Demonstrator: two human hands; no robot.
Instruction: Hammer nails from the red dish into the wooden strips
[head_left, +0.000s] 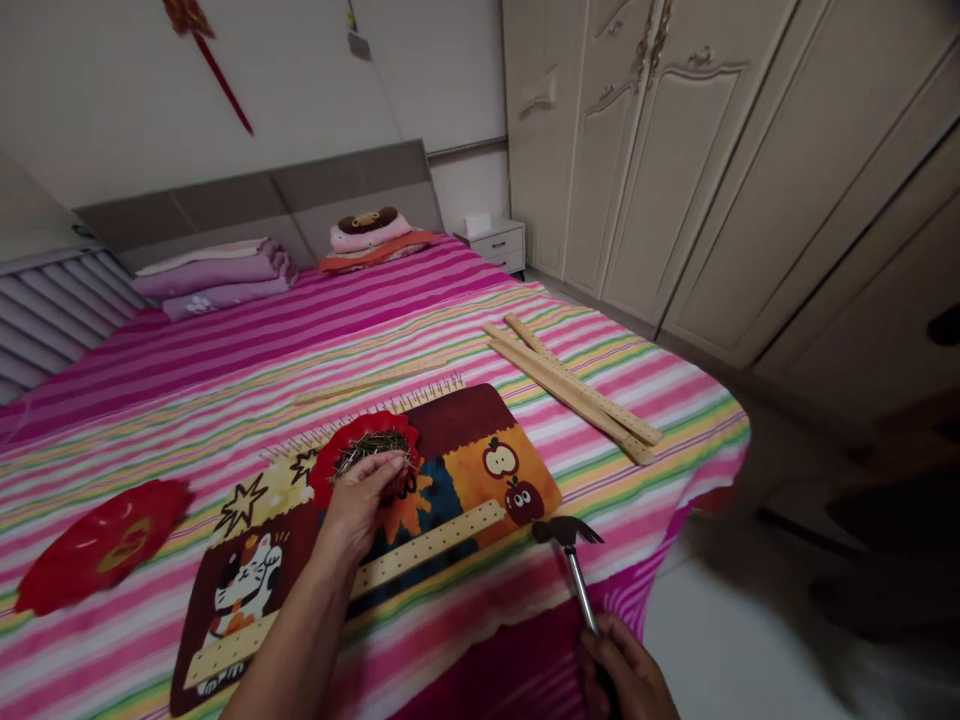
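My left hand (363, 500) is over a red scalloped bowl (324, 470) filled with loose nails (367, 448). Its thumb and fingertips are pinched together at the nails; what lies between them is too small to make out. My right hand (626, 668) is closed around the dark handle of a claw hammer (576, 570), its head raised at the mat's right corner. A pale wooden strip with a row of small holes (427, 545) lies across the patterned mat (469, 475), passing beneath my left forearm. Behind the bowl, another strip (431, 396) bristles with upright nails.
Several more perforated wooden strips (574, 385) lie to the right on the striped bedspread (675, 400). A red scalloped lid or dish (105, 545) rests at the left. Folded bedding (225, 278) sits by the headboard (232, 205); wardrobes (675, 170) line the right.
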